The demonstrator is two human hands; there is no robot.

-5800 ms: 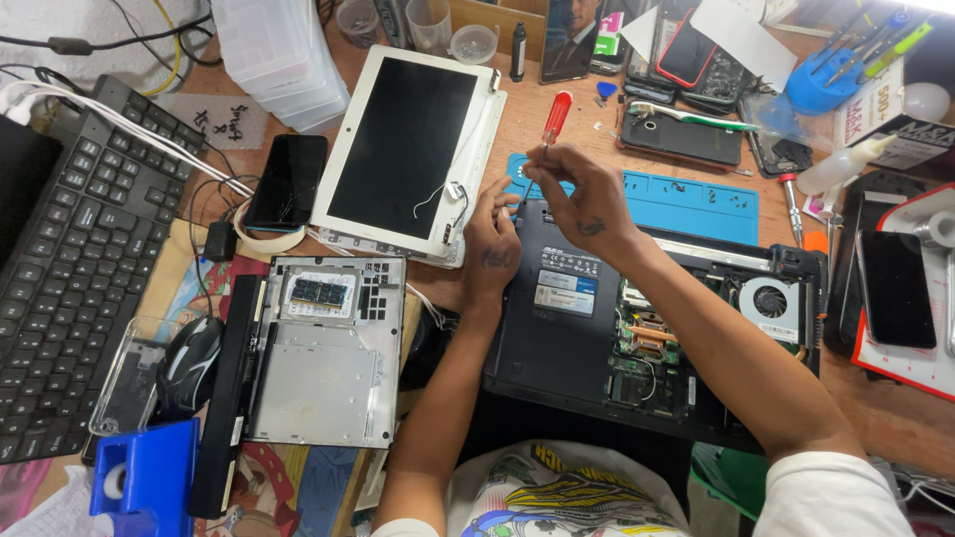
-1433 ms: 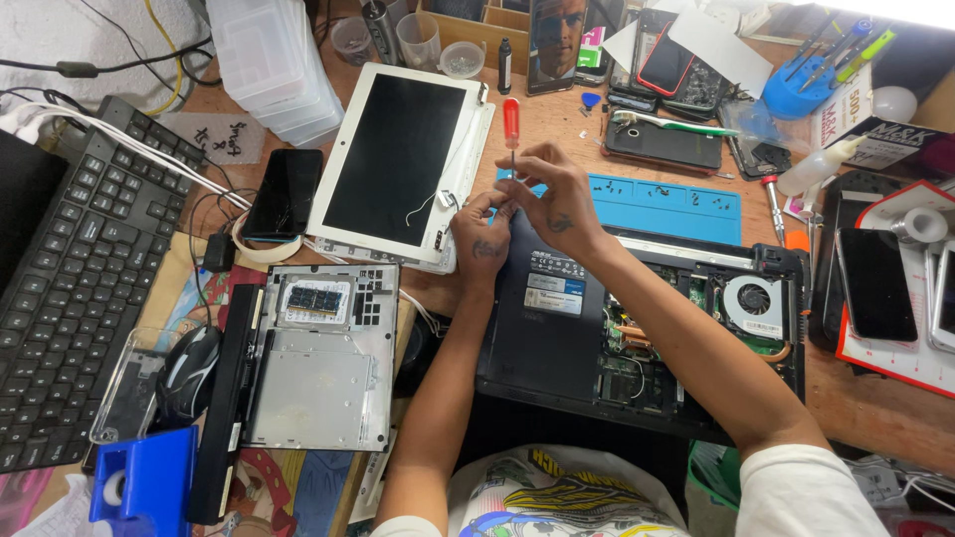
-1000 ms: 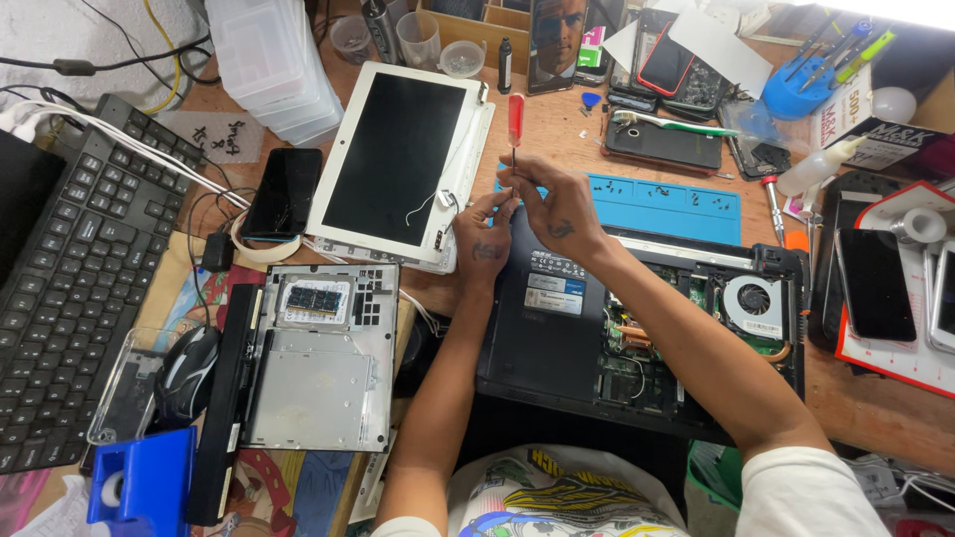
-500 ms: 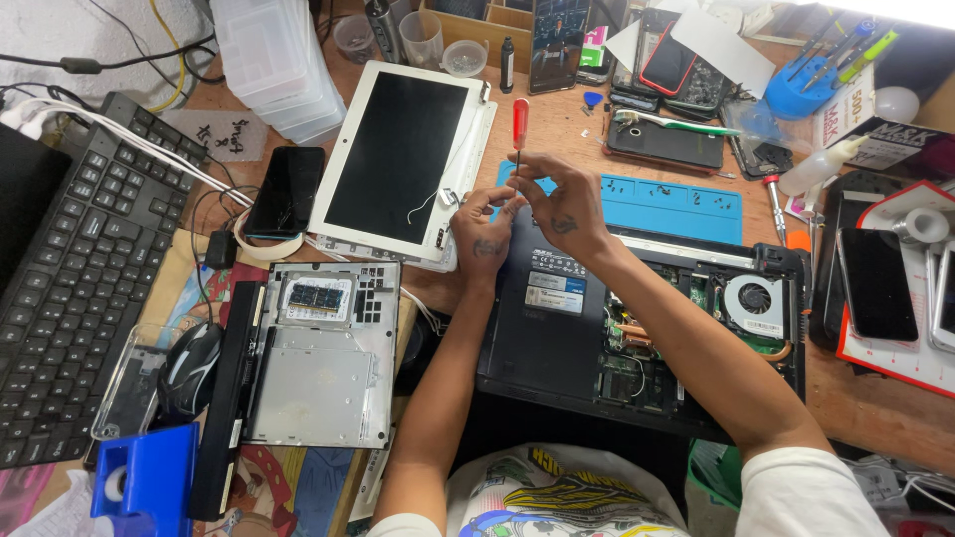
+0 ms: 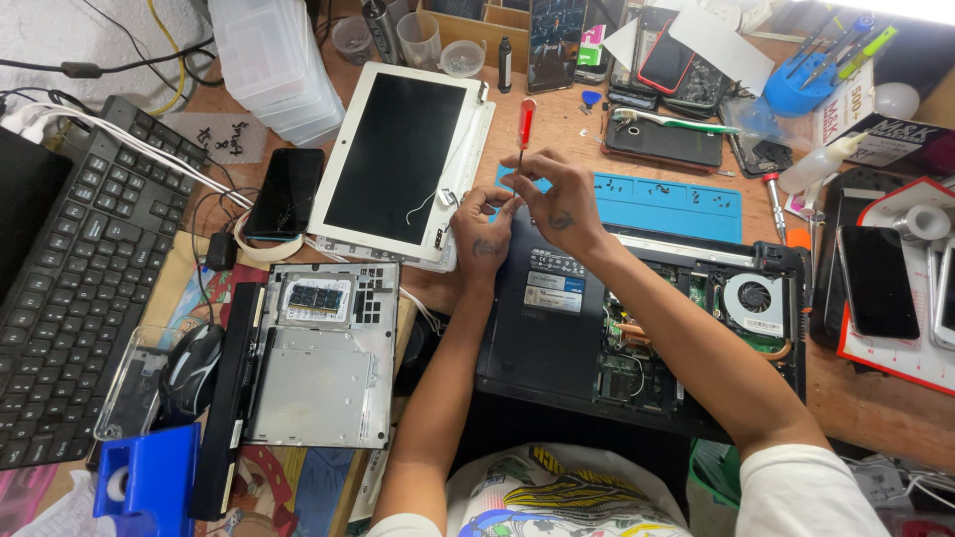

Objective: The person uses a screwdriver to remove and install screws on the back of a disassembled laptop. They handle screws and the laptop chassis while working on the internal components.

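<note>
Crowded wooden bench (image 5: 865, 408), seen from above, covered in repair gear. At centre an opened black laptop (image 5: 557, 328) lies with its base cover off; fan (image 5: 753, 298) and boards are exposed on its right half. Both hands meet at the laptop's far left corner. Right hand (image 5: 562, 194) is closed around a red-handled screwdriver (image 5: 524, 119), held near upright, handle up, with the tip hidden among the fingers. Left hand (image 5: 480, 231) is curled, thumb and fingertips pinched together just beside the screwdriver's shaft; whether it grips a small part cannot be told. Behind the hands lies a blue mat (image 5: 662, 199) with small screws on it. Left of the hands a white screen panel (image 5: 398, 159) lies face up, loose thin wires trailing from its near corner. Nearer the person, left of the laptop, sits a silver chassis piece (image 5: 323, 368). A dark phone (image 5: 286, 191) rests beside the panel. A black keyboard (image 5: 85, 268) fills the left edge, with a mouse (image 5: 191, 368) near it. More phones (image 5: 875, 280) lie on the right.
</note>
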